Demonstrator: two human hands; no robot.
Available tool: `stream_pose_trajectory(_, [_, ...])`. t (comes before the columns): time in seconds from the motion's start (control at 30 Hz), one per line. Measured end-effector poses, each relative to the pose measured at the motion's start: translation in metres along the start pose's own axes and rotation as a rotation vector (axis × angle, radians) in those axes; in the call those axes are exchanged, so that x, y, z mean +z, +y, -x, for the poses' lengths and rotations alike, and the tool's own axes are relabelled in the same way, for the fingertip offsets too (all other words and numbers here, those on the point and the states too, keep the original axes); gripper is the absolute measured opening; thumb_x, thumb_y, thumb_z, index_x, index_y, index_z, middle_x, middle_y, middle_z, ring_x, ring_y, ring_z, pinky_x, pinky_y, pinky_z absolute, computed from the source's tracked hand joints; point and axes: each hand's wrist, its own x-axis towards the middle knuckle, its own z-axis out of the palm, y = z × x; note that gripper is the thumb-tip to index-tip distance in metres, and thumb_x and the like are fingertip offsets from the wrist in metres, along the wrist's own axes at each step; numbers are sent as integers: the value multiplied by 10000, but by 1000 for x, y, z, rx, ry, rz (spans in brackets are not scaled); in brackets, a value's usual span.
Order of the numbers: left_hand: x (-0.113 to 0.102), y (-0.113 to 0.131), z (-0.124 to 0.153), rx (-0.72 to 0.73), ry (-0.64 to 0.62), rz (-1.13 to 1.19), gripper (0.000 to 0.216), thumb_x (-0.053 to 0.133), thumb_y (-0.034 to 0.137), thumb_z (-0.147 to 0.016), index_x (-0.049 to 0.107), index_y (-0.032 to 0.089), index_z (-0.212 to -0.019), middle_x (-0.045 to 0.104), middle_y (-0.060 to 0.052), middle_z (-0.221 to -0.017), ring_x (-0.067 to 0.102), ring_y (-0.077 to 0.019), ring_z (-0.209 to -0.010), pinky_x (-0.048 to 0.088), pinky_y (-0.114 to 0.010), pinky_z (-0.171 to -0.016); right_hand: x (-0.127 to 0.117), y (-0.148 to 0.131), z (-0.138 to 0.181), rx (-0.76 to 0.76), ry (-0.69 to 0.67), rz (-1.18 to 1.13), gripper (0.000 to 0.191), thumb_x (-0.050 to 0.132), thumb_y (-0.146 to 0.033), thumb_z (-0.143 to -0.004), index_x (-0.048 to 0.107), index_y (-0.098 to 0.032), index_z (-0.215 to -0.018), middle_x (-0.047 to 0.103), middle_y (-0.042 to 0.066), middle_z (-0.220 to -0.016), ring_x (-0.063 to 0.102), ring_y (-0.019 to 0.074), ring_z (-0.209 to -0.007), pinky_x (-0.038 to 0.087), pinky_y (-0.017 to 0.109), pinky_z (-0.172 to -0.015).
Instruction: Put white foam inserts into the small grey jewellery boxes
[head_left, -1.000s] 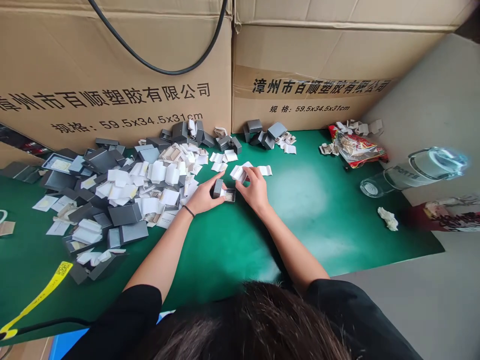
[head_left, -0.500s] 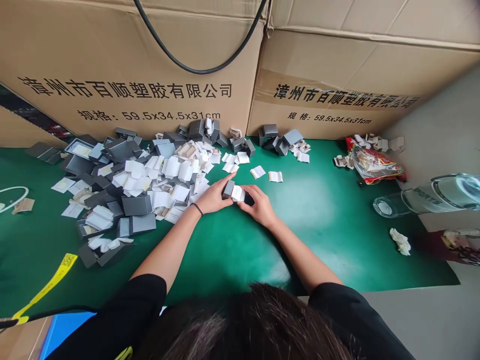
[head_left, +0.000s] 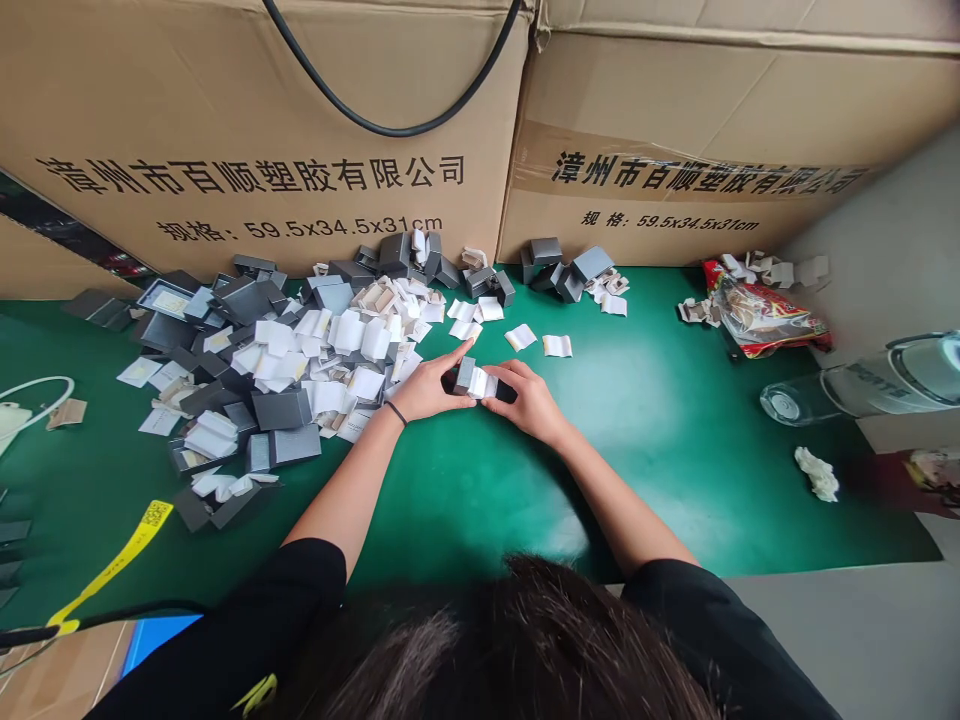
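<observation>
My left hand (head_left: 427, 388) and my right hand (head_left: 528, 400) meet over the green mat (head_left: 480, 480), both closed on a small grey hinged box (head_left: 466, 375) that stands open. A white pad (head_left: 480, 383) sits in the box under the fingers of my right hand. Just left of my hands lies a heap of white pads (head_left: 330, 350) mixed with grey boxes (head_left: 281, 410). Two loose white pads (head_left: 556, 345) lie on the mat a little beyond my hands.
Two big cardboard cartons (head_left: 300, 130) wall off the back, a black cable (head_left: 390, 125) hanging across one. More grey boxes (head_left: 570, 270) sit at their foot. At right lie a red snack bag (head_left: 757, 310), a clear bottle (head_left: 862, 385) on its side and crumpled tissue (head_left: 817, 475). A yellow tag (head_left: 112, 565) lies front left.
My right hand picked a white pad from the mat beyond the box and brought it onto the open box held by my left hand. The view shifted slightly.
</observation>
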Motion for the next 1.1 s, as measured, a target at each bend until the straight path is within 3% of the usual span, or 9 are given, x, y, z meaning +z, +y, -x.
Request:
stream_pose_trajectory(0.23, [2, -8, -2, 8, -18, 55, 973, 766, 402, -590, 295, 258, -1429, 610, -45, -1208, 608, -232, -999, 489, -339, -876, -4, -15, -3, 86, -86, 215, 461, 641, -237, -774, 576, -196, -1229, 556, 97, -1032, 484, 242, -902, 482, 412, -843])
stream_pose_trajectory(0.47, [3, -5, -4, 6, -26, 81, 766, 748, 473, -597, 522, 187, -1271, 611, -93, -1220, 587, -267, -1074, 472, -372, -924, -2, -21, 7, 128, -173, 475, 475, 541, -310, -862, 480, -230, -1326, 526, 120, -1172, 475, 281, -1001, 475, 435, -818])
stream_pose_trajectory(0.6, [4, -3, -4, -12, -11, 78, 686, 754, 439, -595, 564, 153, -1189, 633, -110, -1175, 599, -269, -1055, 468, -399, -929, 9, -21, 20, 72, -93, 630, 459, 405, -306, -928, 403, -203, -1375, 473, 129, -1346, 440, 305, -1156, 419, 472, -926])
stream_pose_trajectory(0.73, [5, -2, -4, -23, -16, 70, 659, 748, 428, -601, 563, 156, -1171, 640, -105, -1156, 614, -260, -1022, 480, -395, -907, 12, -19, 27, 0, -17, 664, 425, 405, -260, -929, 428, -194, -1349, 425, 107, -1415, 424, 283, -1238, 377, 480, -983])
stream_pose_trajectory(0.9, [6, -4, -5, -44, -9, 74, 659, 745, 436, -604, 555, 169, -1176, 659, -90, -1110, 631, -245, -974, 491, -384, -883, 1, -19, 29, -180, -12, 605, 299, 423, -219, -925, 603, -203, -1164, 605, 44, -1244, 511, 232, -1163, 378, 433, -997])
stream_pose_trajectory(1.1, [5, -3, -5, -32, -17, 63, 630, 742, 423, -605, 564, 184, -1159, 654, -81, -1121, 622, -249, -996, 488, -380, -881, -2, -17, 27, -187, 9, 501, 254, 454, -252, -912, 659, -201, -1052, 691, 42, -1059, 558, 234, -1011, 418, 429, -931])
